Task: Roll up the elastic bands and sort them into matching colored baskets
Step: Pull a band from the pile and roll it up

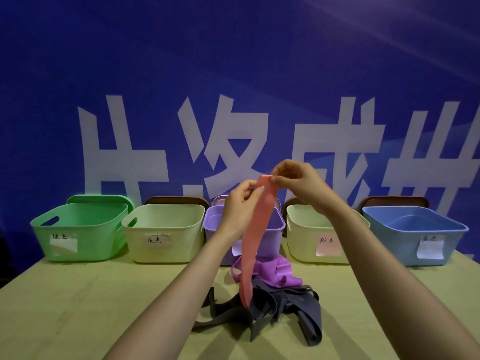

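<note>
Pink band (255, 229); cream basket (301, 240) labelled "粉色"

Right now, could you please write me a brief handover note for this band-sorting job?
Both the left hand and right hand pinch the top of a long pink elastic band, hanging unrolled.
Crumpled purple elastic band and tangled dark grey elastic bands lie on the wooden table.
Done: no band shows in any basket.
Left: roll the pink one for the cream plastic basket with the pink label, then the others.

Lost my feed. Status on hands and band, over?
Left hand and right hand pinch pink band top, raised. Tail hangs down to dark bands. Not yet rolled. Pink-labelled basket partly behind right forearm.
</note>
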Tool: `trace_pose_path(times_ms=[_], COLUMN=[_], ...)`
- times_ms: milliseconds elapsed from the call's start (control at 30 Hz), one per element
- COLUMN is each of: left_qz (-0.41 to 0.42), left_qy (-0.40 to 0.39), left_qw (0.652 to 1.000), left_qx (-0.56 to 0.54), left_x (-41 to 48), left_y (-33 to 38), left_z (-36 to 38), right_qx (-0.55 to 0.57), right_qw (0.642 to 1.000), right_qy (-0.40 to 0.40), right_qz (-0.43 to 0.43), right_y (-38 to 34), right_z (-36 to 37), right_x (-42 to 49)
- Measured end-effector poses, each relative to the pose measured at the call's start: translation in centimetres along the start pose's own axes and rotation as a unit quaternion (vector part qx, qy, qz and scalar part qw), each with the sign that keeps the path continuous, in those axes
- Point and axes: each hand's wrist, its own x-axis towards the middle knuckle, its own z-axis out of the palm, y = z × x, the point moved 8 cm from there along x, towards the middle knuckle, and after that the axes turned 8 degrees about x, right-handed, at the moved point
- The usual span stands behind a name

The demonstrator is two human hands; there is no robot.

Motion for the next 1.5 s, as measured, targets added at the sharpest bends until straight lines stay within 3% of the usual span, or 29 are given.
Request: trace_pose_path(times_ms=[167, 400, 633, 767, 900, 1000, 1133, 1300, 1400, 1500], left_qz=[-0.034, -0.141, -0.114, -0.103, -0.158, -0.201, -0.251, -0.217, -0.190, -0.166], left_qy=[-0.036, -0.130, -0.125, -0.186, -0.259, -0.259, -0.229, -0.167, -0.203, -0.184], left_qw=[0.999, 0.979, 0.983, 0.974, 0.953, 0.944, 0.939, 0.938, 0.904, 0.840], left_qx=[0.020, 0.064, 0.065, 0.080, -0.027, -0.034, 0.050, 0.215, 0.326, 0.482], left_x=[-1.1, -6.2, -6.3, -8.4, -12.2, -14.8, -18.3, -18.5, -17.4, -15.4], left_y=[-3.4, -11.1, -6.8, -4.1, -3.9, -7.1, -11.9, -13.4, -12.5, -11.3], left_z=[0.8, 2.3, 1.5, 1.3, 2.1, 2.6, 3.0, 2.2, 1.5, 0.2], right_qx=[-0.002, 0.015, 0.028, 0.053, 0.097, 0.106, 0.090, 0.083, 0.088, 0.085], right_qw=[1.000, 0.995, 0.997, 0.996, 0.993, 0.992, 0.989, 0.991, 0.991, 0.993], right_qy=[0.027, 0.090, 0.060, 0.071, 0.056, 0.025, -0.004, -0.021, -0.024, -0.030], right_qz=[0.002, -0.029, -0.039, -0.024, 0.030, 0.071, 0.115, 0.107, 0.094, 0.076], right_y=[0.6, -0.3, -1.7, -1.8, 1.1, 5.0, 10.0, 12.0, 11.9, 11.7], right_z=[-0.2, -1.4, -0.9, -0.8, -0.2, 1.9, 4.6, 5.7, 6.1, 6.6], right_x=[0.3, -0.5, -2.1, -2.5, -3.1, -4.6, -7.5, -9.4, -9.6, -9.7])
